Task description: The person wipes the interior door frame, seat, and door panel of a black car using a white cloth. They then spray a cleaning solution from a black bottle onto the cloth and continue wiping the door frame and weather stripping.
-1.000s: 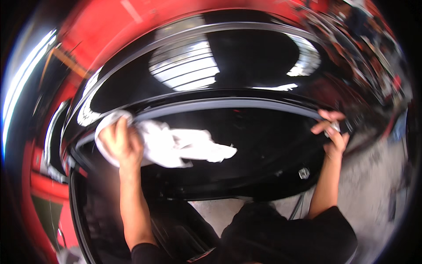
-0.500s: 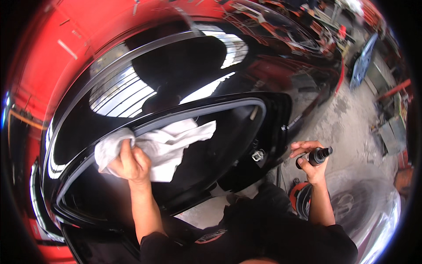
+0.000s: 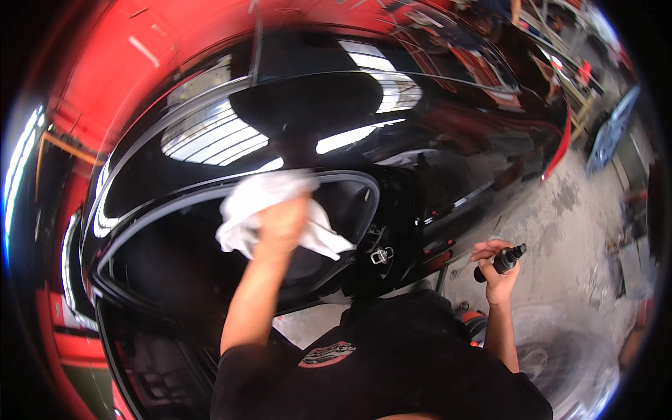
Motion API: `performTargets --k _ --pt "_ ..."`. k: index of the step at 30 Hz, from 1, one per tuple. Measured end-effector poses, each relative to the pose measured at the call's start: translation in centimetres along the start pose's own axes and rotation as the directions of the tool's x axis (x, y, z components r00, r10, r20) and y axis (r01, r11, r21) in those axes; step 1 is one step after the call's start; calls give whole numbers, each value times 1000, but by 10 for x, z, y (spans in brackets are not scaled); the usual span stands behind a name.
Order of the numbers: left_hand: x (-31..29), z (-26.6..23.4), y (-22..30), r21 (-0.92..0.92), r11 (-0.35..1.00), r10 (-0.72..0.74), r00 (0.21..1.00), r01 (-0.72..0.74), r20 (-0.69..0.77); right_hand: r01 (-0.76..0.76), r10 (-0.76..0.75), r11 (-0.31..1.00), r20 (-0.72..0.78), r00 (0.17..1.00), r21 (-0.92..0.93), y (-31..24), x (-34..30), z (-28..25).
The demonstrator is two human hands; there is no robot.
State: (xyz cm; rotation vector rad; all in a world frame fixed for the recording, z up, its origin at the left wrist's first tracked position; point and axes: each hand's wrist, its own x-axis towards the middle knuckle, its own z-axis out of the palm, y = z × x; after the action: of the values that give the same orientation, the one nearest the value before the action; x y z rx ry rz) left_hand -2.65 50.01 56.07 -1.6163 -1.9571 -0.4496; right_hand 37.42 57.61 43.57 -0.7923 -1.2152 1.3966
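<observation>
Person at the rear side of a glossy black car (image 3: pixel 336 105), seen from the head. The left hand (image 3: pixel 285 222), blurred, is closed over a bunched white cloth (image 3: pixel 248 196); its fingers are largely hidden. The cloth overlaps the upper edge of the grey-trimmed door opening (image 3: pixel 147 224) — whether it presses on the trim or on the paint cannot be told — and one loose corner spreads toward the lower right. The right hand (image 3: pixel 498 280), well apart from the left, is partly curled around a small black bottle (image 3: pixel 505 262), which tilts with its narrow end to the upper right, above the concrete floor (image 3: pixel 539 217). A metal striker (image 3: pixel 382 256) lies between the hands, nearer the cloth.
</observation>
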Motion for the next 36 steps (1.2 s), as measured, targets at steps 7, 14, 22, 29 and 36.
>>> performTargets --k 7,14,22,29,36 --pt "-9 -18 -42 404 885 -311 940 232 141 167 -168 975 8 986 -146 -16 22 -24" --pt "-16 0 -44 277 952 215 923 -126 -319 72 -43 989 -210 977 130 18 9 -26" --pt "3 -49 -72 174 984 75 985 -47 -154 121 -119 992 -70 990 30 -23 32 -9" --pt "6 5 -28 152 912 404 897 -381 -181 21 -10 999 -269 963 42 2 29 -27" --pt "-5 -65 -100 431 891 332 847 -139 -414 119 -123 992 -154 980 -37 -31 54 -29"
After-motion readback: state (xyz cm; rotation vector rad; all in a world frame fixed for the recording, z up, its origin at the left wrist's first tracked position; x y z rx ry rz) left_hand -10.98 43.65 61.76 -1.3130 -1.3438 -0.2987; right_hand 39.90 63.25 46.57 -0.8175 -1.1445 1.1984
